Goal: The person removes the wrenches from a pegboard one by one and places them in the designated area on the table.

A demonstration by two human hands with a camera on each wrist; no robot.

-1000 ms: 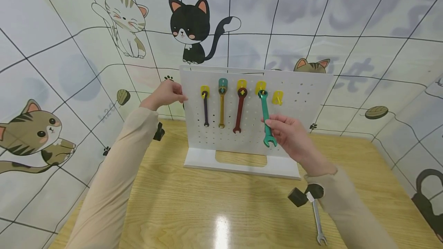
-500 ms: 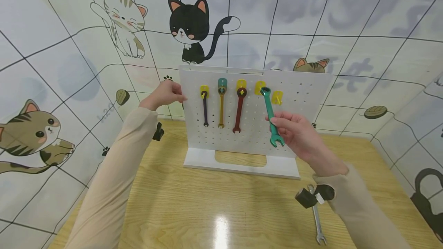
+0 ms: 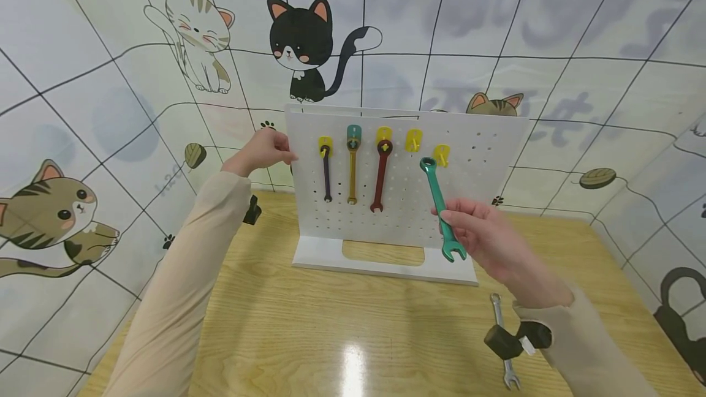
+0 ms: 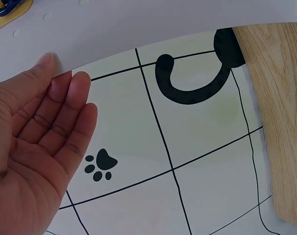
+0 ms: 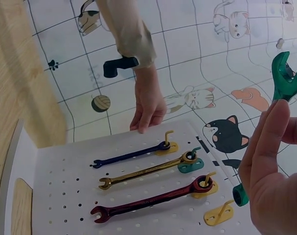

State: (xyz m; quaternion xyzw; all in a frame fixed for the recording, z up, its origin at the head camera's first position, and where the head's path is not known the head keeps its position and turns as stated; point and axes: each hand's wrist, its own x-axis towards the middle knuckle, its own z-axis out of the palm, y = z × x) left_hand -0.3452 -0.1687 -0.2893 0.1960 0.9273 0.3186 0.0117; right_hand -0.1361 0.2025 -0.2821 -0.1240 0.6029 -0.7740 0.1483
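Note:
My right hand [image 3: 482, 234] pinches a green combination wrench [image 3: 437, 198] by its shank, ring end up and open end down, in front of the white pegboard [image 3: 469, 195]. The wrench is apart from the two bare yellow hooks, the left one [image 3: 413, 141] and the right one [image 3: 441, 155]. At the board's left edge, my left hand [image 3: 266, 149] pinches the rim between thumb and fingers. Three wrenches hang from hooks: a small dark blue one [image 5: 131, 154], a gold one [image 3: 352, 176] and a dark red one [image 3: 380, 179].
A silver wrench [image 3: 510, 375] lies on the wooden table [image 3: 309, 323], partly covered by the right wrist's black camera [image 3: 503, 340]. The board stands on a white base [image 3: 320, 256] with a cut-out. Behind it hangs a cat-print cloth [image 3: 419, 29].
My right hand has lifted the green wrench off its yellow hook and brought it down, right and toward me. The left hand keeps its place on the board's edge.

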